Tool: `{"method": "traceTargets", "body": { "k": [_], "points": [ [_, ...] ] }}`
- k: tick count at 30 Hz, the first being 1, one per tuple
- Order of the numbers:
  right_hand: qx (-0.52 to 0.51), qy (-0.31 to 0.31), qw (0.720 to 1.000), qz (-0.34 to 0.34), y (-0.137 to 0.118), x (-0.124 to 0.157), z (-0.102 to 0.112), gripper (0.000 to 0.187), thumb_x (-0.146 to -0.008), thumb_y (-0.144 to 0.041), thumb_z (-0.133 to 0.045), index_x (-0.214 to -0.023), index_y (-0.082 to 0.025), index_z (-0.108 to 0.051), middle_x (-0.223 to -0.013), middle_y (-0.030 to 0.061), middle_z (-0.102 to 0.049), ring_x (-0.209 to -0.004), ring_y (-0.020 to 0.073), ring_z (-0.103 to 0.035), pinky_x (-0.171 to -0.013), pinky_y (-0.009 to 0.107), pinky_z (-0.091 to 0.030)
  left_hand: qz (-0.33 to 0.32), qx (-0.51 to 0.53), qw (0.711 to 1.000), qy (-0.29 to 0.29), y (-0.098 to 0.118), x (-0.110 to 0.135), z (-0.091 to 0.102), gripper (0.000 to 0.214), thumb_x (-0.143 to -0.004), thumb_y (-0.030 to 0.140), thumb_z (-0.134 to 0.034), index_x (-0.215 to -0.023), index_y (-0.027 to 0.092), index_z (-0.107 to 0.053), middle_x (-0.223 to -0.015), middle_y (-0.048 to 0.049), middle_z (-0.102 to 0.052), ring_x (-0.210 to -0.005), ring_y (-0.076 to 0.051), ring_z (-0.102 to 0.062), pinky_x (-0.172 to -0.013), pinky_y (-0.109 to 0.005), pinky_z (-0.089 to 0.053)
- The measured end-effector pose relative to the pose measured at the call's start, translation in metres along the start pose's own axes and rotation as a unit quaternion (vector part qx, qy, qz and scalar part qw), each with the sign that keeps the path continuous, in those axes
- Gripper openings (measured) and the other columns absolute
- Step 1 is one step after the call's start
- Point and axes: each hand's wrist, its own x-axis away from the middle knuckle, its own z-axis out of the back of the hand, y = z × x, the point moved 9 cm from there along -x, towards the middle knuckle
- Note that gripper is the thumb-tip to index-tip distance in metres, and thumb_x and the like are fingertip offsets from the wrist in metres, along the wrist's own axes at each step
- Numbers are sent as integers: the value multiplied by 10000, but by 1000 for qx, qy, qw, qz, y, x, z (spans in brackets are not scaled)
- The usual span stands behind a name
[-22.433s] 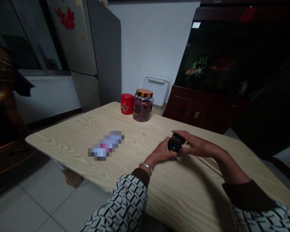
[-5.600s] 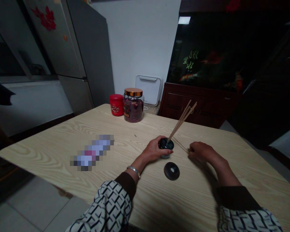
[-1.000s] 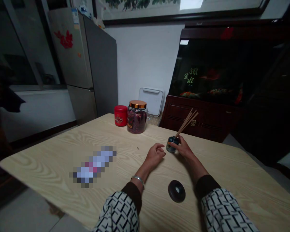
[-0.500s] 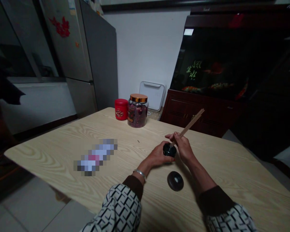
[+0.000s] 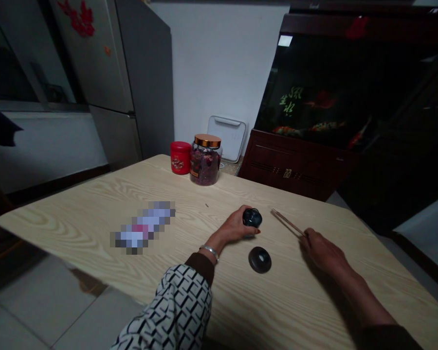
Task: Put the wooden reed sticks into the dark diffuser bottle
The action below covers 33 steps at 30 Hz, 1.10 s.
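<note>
My left hand (image 5: 236,224) is wrapped round a small dark glossy jar (image 5: 252,217) at the middle of the table, its fingers on the left and near sides. To the right, my right hand (image 5: 323,248) is closed on one end of a bundle of thin brown sticks (image 5: 287,222). The sticks point left and away, low over the tabletop; whether their tips touch it I cannot tell. In front of the jar lies a dark round disc (image 5: 260,260) with a pale spot at its centre, touched by neither hand. The jar's inside is hidden.
At the back of the wooden table (image 5: 211,291) stand a red canister (image 5: 180,158) and a clear jar of dried flowers (image 5: 205,163) with a copper-coloured lid. A blurred-out flat item (image 5: 144,226) lies at left. Behind are a fridge (image 5: 146,82) and a fish tank (image 5: 321,87).
My right hand has moved right and toward me, taking the sticks away from the jar's mouth. They now tilt down to the left. My left hand stays on the jar. The view has shifted slightly.
</note>
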Motion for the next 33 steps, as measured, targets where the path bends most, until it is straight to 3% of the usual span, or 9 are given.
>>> {"method": "traceTargets", "body": {
  "k": [4,9,13,16,21,24,28,30,33],
  "points": [
    [47,38,998,33,-18,12,-11,316,-1000,-311,-298,-1084,-177,-572,-1021,139,-637,-911,265,-637,-692,345,-420,2,2,1000,0,0,1,0,726,-584,302,-879,-1218,182,-549,-1056,-75,-640,-907,-190,-597,-831,-345,-497],
    [32,66,995,74,-41,26,17,312,-962,-398,-433,-1066,-193,-643,-1100,150,-632,-1041,315,-596,-809,412,-450,2,-16,1000,-5,1,2,0,720,-596,317,-874,-1224,189,-546,-1070,-71,-647,-931,-197,-594,-839,-340,-482],
    [-161,-35,973,161,-95,51,35,425,-933,-556,-469,-1229,-270,-572,-1191,72,-623,-987,232,-631,-836,364,-483,1,-16,1000,-5,2,1,0,735,-596,346,-874,-1232,186,-543,-1059,-69,-648,-926,-199,-590,-828,-333,-476],
    [-188,-109,945,246,-142,71,35,585,-827,-544,-639,-1337,-287,-514,-1258,68,-593,-1089,261,-603,-920,391,-470,0,-10,1000,-4,3,2,0,736,-602,338,-866,-1242,183,-538,-1039,-58,-643,-908,-189,-586,-807,-316,-473],
    [-222,-132,927,274,-156,73,30,525,-744,-283,-703,-1247,-250,-556,-1149,69,-606,-1018,251,-605,-920,406,-463,-7,3,1000,-10,1,1,-2,732,-592,328,-868,-1228,175,-539,-1060,-60,-639,-946,-195,-588,-831,-312,-465],
    [-391,-93,882,246,-145,56,53,479,-760,-283,-704,-1196,-262,-507,-1042,33,-624,-902,201,-614,-812,346,-499,-7,0,1000,-9,-1,0,-2,738,-591,336,-867,-1231,179,-536,-1064,-63,-640,-955,-202,-588,-830,-314,-462],
    [-628,38,757,178,-132,21,92,512,-777,-389,-727,-1205,-293,-463,-1086,35,-641,-1009,206,-633,-905,372,-505,-7,0,1000,-9,1,1,-3,713,-601,317,-856,-1227,185,-539,-1060,-56,-639,-940,-194,-584,-822,-308,-456],
    [-679,78,713,158,-137,6,95,503,-746,-397,-758,-1148,-294,-473,-1117,37,-652,-1065,214,-636,-970,407,-489,-5,0,1000,-9,3,2,-3,699,-606,311,-851,-1221,184,-542,-1048,-53,-636,-923,-188,-578,-805,-298,-454],
    [-701,104,690,147,-147,-13,85,496,-688,-383,-805,-1029,-277,-461,-1185,50,-650,-1112,229,-635,-1018,466,-473,-7,-3,1000,-11,5,2,-3,707,-606,342,-855,-1219,172,-546,-1022,-58,-628,-906,-185,-568,-783,-293,-450]
  ]
}}
